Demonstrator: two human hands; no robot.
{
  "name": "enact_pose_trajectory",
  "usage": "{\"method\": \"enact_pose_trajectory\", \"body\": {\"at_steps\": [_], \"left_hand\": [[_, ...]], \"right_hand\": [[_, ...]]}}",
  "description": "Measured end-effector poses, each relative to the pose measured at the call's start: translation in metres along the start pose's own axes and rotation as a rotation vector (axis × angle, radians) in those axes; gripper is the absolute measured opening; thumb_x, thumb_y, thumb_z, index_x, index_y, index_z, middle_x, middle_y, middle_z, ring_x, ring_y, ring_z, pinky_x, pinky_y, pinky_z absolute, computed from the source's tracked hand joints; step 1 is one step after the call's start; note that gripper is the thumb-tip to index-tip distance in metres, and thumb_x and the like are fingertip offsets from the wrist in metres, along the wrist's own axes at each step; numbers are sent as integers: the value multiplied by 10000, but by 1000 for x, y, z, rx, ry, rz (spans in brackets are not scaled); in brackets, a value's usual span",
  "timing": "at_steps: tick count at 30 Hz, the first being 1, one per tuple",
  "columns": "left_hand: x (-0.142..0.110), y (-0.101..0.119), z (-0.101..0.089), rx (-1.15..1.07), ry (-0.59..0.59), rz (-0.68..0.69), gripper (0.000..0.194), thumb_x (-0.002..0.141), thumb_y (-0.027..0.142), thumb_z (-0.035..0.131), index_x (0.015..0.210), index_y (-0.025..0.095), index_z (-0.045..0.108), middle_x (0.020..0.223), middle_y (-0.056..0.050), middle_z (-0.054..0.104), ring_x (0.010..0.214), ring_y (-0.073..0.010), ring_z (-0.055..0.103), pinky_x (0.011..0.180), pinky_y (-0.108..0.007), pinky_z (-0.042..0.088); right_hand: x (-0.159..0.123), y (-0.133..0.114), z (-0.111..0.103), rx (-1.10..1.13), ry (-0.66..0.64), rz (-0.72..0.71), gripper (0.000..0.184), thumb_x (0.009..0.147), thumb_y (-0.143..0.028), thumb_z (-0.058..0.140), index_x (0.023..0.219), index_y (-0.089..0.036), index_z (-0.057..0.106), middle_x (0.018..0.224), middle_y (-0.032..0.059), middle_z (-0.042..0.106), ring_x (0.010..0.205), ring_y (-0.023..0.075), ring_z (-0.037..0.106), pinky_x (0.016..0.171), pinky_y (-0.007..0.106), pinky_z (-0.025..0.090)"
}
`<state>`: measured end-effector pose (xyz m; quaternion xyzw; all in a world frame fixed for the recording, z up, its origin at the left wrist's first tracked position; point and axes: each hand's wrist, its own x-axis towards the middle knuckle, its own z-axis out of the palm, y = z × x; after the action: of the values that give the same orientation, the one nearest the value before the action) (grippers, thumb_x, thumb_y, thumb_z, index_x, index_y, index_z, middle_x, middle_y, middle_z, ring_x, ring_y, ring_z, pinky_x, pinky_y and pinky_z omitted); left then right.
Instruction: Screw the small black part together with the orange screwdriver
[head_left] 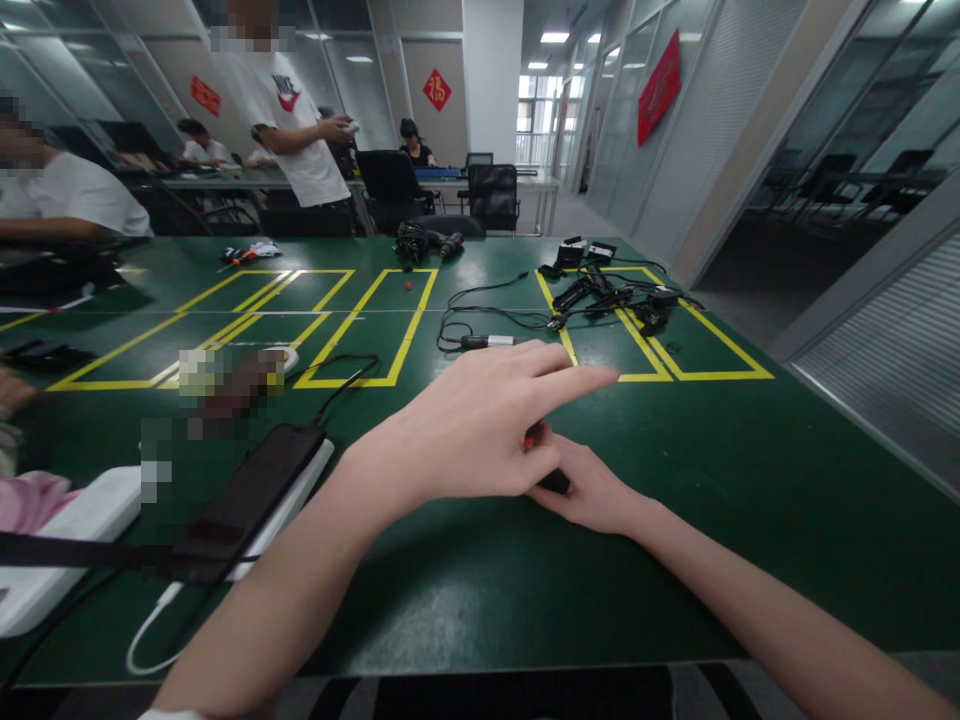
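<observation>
My left hand (487, 425) hovers over the green table, back of the hand up, with its index finger stretched to the right and the thumb apart below it. Partly beneath it, my right hand (596, 490) has its fingers closed round a small black object (555, 481). A bit of orange-red shows in the gap between my left thumb and index finger. Most of the held object is covered by both hands, so its kind is hidden. Just beyond the hands lies a black-and-silver cylinder (487, 342) with a cable.
To the left, a phone (251, 490) rests on a white power strip (319, 460) with cables. Yellow tape (416, 325) marks the green table (450, 580). Black cables and parts (600, 290) lie at the far right, a cable bundle (416, 242) at the back. Other people (292, 130) are beyond.
</observation>
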<state>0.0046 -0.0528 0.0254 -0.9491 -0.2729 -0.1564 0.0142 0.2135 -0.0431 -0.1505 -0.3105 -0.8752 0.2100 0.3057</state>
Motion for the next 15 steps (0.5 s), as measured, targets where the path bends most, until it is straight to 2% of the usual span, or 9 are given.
{"method": "enact_pose_trajectory", "body": {"at_steps": [4,8,11,15], "left_hand": [[0,1,0,-11,-11,-19,582,915,116,497,1485,231,527,1103,-50,680,991,-194,664,837,-297,528],[-1,1,0,-36,-7,-3,568,905,134,513,1464,222,548,1132,-61,679,1065,-215,657,911,-327,531],[-1,1,0,-23,-16,-12,570,904,103,485,1456,230,550,1118,-56,681,1023,-200,666,873,-315,539],[-1,1,-1,-20,-8,-21,549,904,150,512,1447,221,559,1106,-61,682,1014,-212,666,861,-323,542]], "right_hand": [[0,1,0,1,-8,11,315,928,-263,706,1221,-234,595,1145,92,725,1015,279,690,857,421,567],[0,1,0,9,-3,5,338,922,-266,709,1237,-230,593,1137,94,724,1014,283,688,848,423,567],[0,0,0,13,-5,4,342,926,-265,707,1248,-236,593,1137,90,729,1006,275,691,849,420,568],[0,0,-1,10,-2,-4,346,928,-276,707,1253,-233,595,1129,90,727,1007,277,688,850,423,571]]}}
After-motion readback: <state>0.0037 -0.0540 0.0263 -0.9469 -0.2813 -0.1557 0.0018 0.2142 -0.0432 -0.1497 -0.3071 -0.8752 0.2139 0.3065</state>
